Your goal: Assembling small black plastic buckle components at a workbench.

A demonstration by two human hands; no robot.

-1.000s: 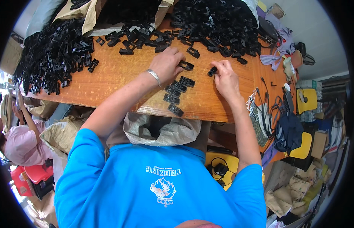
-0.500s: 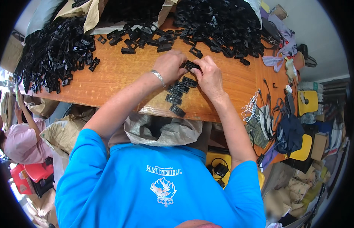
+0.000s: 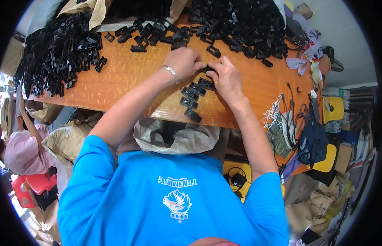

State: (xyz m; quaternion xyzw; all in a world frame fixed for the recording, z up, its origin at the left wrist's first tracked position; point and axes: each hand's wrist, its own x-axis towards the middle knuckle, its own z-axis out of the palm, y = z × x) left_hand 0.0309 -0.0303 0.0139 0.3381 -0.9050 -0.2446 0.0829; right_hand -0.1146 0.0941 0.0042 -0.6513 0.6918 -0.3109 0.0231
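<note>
My left hand (image 3: 183,64) and my right hand (image 3: 227,80) meet over the wooden table (image 3: 129,82). Both are closed on one small black plastic part (image 3: 206,69), pinched between thumbs and fingers, which cover most of it. Just below them, finished-looking black rectangular pieces (image 3: 190,94) lie in a loose slanting row toward the table's near edge. A single black frame-shaped part (image 3: 213,51) rests beyond my right fingers. A silver bracelet (image 3: 171,74) circles my left wrist.
Heaps of black parts fill the far left (image 3: 59,53) and far right (image 3: 244,24). An open woven sack (image 3: 174,141) hangs at my lap. Cables (image 3: 295,119) and a dark cloth bag (image 3: 312,143) lie on the right. A person in pink (image 3: 27,143) sits at the left.
My fingers have drawn closer together around the black part, hiding more of it. The pieces in the row keep their places; the whole view has shifted slightly.
</note>
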